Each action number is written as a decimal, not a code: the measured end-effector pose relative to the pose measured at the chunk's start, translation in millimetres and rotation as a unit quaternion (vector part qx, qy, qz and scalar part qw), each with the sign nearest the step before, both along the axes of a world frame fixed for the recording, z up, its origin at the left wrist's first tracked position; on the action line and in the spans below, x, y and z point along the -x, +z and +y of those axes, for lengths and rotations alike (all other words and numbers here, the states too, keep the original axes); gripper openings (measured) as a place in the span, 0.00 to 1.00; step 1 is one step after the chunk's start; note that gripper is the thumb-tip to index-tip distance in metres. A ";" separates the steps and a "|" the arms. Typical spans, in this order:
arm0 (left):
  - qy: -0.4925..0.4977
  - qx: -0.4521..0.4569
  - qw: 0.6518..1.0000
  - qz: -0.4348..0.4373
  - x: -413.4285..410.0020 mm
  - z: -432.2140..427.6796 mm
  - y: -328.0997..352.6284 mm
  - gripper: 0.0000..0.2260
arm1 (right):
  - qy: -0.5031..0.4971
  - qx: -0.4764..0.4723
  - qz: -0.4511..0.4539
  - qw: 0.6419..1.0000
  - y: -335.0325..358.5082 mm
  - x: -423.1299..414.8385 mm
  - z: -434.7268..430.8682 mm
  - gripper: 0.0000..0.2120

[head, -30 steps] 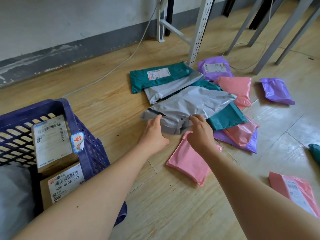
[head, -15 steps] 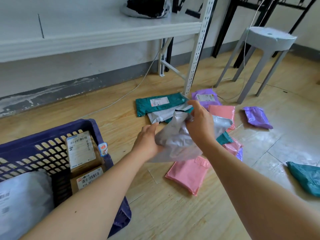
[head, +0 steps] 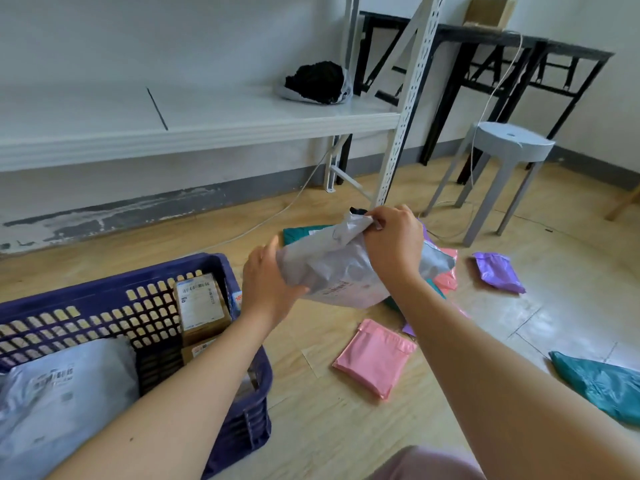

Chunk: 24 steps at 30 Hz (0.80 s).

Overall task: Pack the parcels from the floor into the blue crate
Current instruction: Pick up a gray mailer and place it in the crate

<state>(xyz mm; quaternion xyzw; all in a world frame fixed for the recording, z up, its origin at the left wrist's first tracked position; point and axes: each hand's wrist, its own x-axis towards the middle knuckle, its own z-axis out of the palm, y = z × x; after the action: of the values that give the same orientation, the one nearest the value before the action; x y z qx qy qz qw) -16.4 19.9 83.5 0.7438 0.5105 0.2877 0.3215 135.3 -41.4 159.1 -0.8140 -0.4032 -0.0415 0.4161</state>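
Note:
A grey plastic parcel [head: 332,268] hangs in the air above the floor, held by both hands. My left hand [head: 266,285] grips its lower left edge and my right hand [head: 391,240] pinches its top corner. The blue crate [head: 114,292] stands at the lower left and holds a grey parcel [head: 62,403] and two cardboard boxes [head: 201,303]. On the floor lie a pink parcel [head: 375,358], a purple one [head: 498,271], a teal one [head: 602,382] and a partly hidden pile behind the lifted parcel.
A white metal shelf [head: 194,123] runs along the wall with a black bundle [head: 317,83] on it. Its perforated upright [head: 398,143] stands just behind the pile. A grey stool [head: 505,150] and black tables [head: 502,46] stand at the right. A white cable [head: 277,213] crosses the floor.
Both hands took the grey parcel from the pile and lifted it off the floor, toward the crate. The view tilted upward, so the shelf and stool came into sight.

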 end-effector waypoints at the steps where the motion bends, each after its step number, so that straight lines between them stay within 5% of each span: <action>1: 0.033 0.009 0.998 -0.051 10.1 -0.9 4.7 0.46 | 0.004 -0.015 0.005 1.000 9.1 8.5 0.0 0.15; 8: 0.160 0.097 0.950 -0.252 58.0 -4.8 38.4 0.54 | 0.028 -0.105 0.025 0.994 61.9 65.4 6.8 0.11; 12: 0.100 0.270 0.877 -0.384 89.9 -14.1 52.2 0.30 | 0.034 -0.147 0.059 0.987 86.1 95.4 8.2 0.08; 15: -0.004 0.369 0.856 -0.362 106.8 -24.8 50.8 0.16 | 0.061 -0.192 0.117 0.973 95.5 115.2 10.0 0.07; 24: -0.006 0.311 0.893 -0.326 175.4 6.9 57.9 0.46 | 0.152 -0.259 0.279 0.912 102.6 157.1 13.9 0.10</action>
<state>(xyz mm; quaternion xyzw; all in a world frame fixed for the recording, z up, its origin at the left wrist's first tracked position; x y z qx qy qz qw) -191.8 26.8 141.4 0.4735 0.4361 0.3386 0.6863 -21.8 -27.6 261.7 -0.5856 -0.3646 0.1477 0.7087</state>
